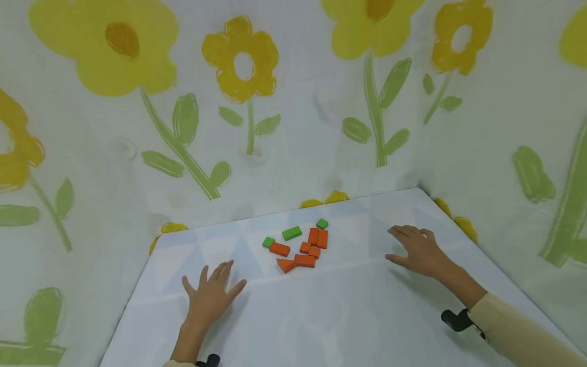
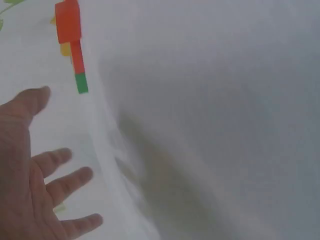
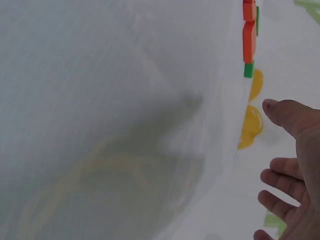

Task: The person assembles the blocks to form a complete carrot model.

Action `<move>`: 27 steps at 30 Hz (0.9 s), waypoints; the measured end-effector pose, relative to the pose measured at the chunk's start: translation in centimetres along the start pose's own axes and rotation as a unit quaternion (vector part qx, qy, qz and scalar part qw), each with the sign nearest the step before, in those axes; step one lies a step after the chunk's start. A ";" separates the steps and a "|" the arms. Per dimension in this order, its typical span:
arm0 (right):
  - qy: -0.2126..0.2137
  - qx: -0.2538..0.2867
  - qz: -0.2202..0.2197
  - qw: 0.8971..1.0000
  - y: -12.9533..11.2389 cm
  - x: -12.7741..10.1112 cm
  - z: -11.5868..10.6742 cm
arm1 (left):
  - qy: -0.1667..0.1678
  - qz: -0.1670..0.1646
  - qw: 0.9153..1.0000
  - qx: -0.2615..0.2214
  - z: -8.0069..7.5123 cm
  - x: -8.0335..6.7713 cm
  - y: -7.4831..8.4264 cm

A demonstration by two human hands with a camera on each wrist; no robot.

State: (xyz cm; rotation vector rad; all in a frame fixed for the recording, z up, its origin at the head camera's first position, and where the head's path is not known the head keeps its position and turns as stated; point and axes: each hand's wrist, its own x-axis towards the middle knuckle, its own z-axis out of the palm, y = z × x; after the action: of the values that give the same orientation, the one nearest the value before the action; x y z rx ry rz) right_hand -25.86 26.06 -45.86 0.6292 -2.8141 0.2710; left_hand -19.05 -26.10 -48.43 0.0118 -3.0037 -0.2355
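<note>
Cloth (image 1: 298, 127): white, printed with yellow flowers; hung behind and at the sides of the table
Table (image 1: 367, 306): white-topped, faintly patterned; all blocks are laid on its far half, near the middle
Right sleeve (image 1: 523, 329): pale, by the table's right side
Left hand (image 1: 210, 295): held to the left of the blocks, fingers spread, nothing grasped
Right hand (image 1: 418, 252): held well apart from the blocks on the right, fingers extended, nothing grasped
Wrist devices (image 1: 455, 321): black, one seen at each wrist
Orange bars, four: two set side by side, touching (image 1: 314, 236) (image 1: 323, 239); one at the near edge (image 1: 304, 260); one at the left (image 1: 279, 248)
Green bar (image 1: 292, 233): placed apart, at the far side
Triangle (image 1: 286, 265): orange, its corner set against the near orange bar
Orange cubes, two (image 1: 305, 247) (image 1: 314, 252): touching, between the paired bars and the near bar
Green cubes, two: one set against the left orange bar (image 1: 268, 242), one just beyond the paired bars (image 1: 322, 224)
Handling, as judged: blocks are best approached from above and pinched by opposite sides with thumb and fingertips; touching neighbours could easily be nudged, so the freestanding green bar should be the simplest to grasp, and cubes are better lifted straight up than dragged
</note>
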 end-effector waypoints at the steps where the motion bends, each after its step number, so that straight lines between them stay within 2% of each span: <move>1: 0.000 0.007 0.000 1.000 -0.5 0.6 0.5 | -0.004 -0.004 1.000 -0.010 0.3 0.6 0.8; 4: -0.001 0.032 0.003 0.999 -2.1 2.5 1.9 | -0.013 -0.011 0.999 -0.042 1.0 2.4 3.2; 7: -0.008 0.047 0.007 0.999 -3.5 4.3 3.3 | -0.004 -0.016 0.997 -0.075 1.6 4.1 5.4; 10: -0.024 0.056 0.015 0.998 -4.8 6.1 4.5 | 0.007 -0.025 0.995 -0.100 2.1 5.5 6.9; 14: -0.046 0.072 0.025 0.996 -6.1 8.2 5.7 | -0.003 -0.049 0.990 -0.132 2.7 6.9 8.1; 18: -0.062 0.088 0.041 0.993 -6.8 9.6 6.4 | -0.015 -0.053 0.988 -0.147 3.0 8.1 9.1; 27: -0.104 0.111 0.049 0.987 -7.6 11.4 7.9 | -0.013 -0.056 0.990 -0.126 3.9 10.0 10.6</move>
State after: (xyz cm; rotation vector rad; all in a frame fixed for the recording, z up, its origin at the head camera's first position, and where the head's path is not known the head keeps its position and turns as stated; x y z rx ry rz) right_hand -34.12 13.01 -49.29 0.5957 -3.0470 0.5744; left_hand -29.39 -15.18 -49.28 0.1550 -2.9780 -0.6297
